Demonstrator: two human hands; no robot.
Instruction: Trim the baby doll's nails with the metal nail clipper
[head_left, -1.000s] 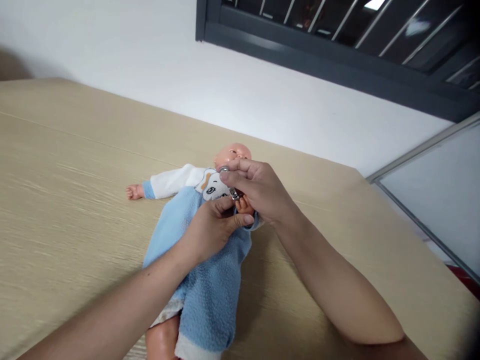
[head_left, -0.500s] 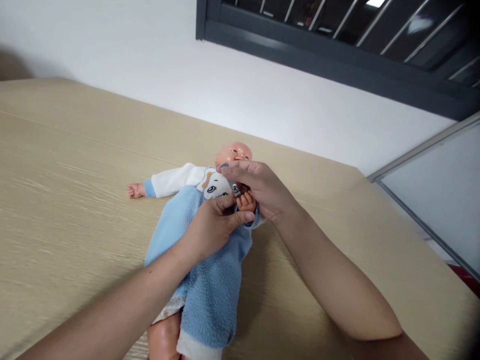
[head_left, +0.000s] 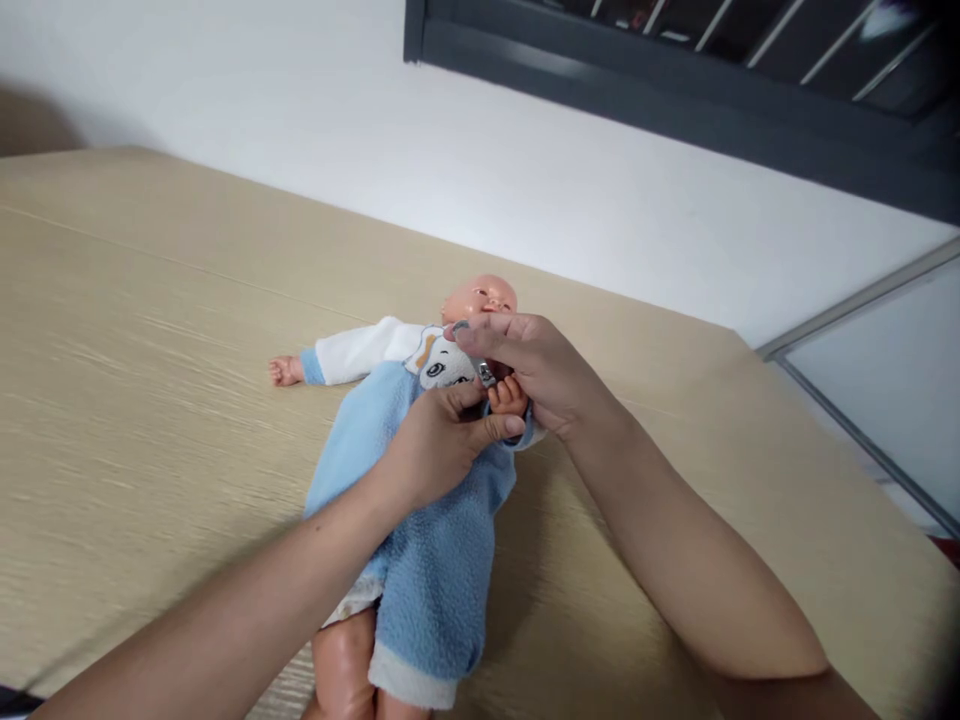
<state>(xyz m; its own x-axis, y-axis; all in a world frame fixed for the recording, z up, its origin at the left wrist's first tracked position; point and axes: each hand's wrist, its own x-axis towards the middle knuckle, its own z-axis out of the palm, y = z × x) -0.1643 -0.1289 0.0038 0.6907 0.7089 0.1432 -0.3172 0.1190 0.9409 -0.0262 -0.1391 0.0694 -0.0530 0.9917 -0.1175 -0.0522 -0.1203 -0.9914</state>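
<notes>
A baby doll (head_left: 442, 530) in a blue and white fleece suit lies on its back on the table, head away from me. My left hand (head_left: 442, 440) is closed around the doll's hand (head_left: 508, 397), the thumb across its wrist and the fingers partly hidden beneath. In my right hand (head_left: 540, 365) is a small metal nail clipper (head_left: 485, 374), pinched between thumb and fingers. Its jaw end is beside the doll's fingers; whether it touches them I cannot tell. The doll's other arm (head_left: 360, 350) stretches out to the left.
The light wooden table (head_left: 150, 400) runs up to a white wall (head_left: 262, 120). A dark window frame (head_left: 600, 95) with bars sits in the wall at the upper right. To the right stands a whitish panel with a grey metal edge (head_left: 862, 290).
The whole view has shifted slightly, so doll and hands appear a little further right. Both hands keep the same grip, with the clipper still at the doll's fingers.
</notes>
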